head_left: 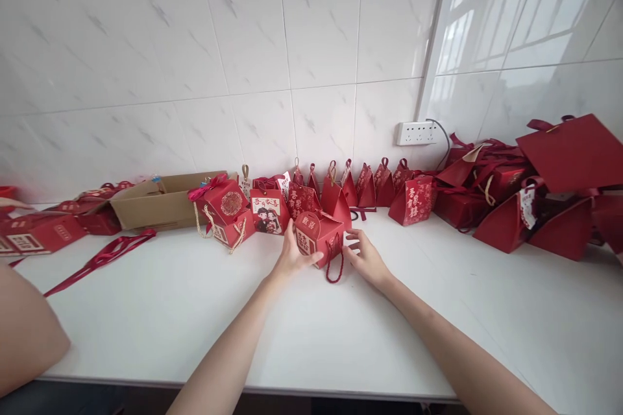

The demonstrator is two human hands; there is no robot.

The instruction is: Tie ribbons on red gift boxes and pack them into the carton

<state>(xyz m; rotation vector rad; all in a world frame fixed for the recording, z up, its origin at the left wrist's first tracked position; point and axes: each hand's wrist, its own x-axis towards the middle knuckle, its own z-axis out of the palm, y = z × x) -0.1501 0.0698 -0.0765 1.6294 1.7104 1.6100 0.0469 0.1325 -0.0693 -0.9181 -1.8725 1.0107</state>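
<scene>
A small red gift box (pixel 319 241) with gold and white printed characters stands in front of me on the table. My left hand (pixel 292 253) grips its left side, fingers behind and thumb across the front. A dark red rope handle (pixel 333 266) hangs in a loop from the box's right side. Beside that loop is my right hand (pixel 365 258), its fingers bent and apart, with nothing seen between them. Whether its fingertips touch the box I cannot tell. Just behind stand a red box with a printed couple (pixel 267 213) and a red box with rope handles (pixel 224 211).
Several red triangular boxes (pixel 366 187) line the tiled wall. More red boxes are piled at the right (pixel 506 207). An open cardboard carton (pixel 158 204) and a red ribbon (pixel 104 259) lie left. Another person's arm (pixel 29 324) rests at the left edge. A power strip (pixel 417 133) is on the wall.
</scene>
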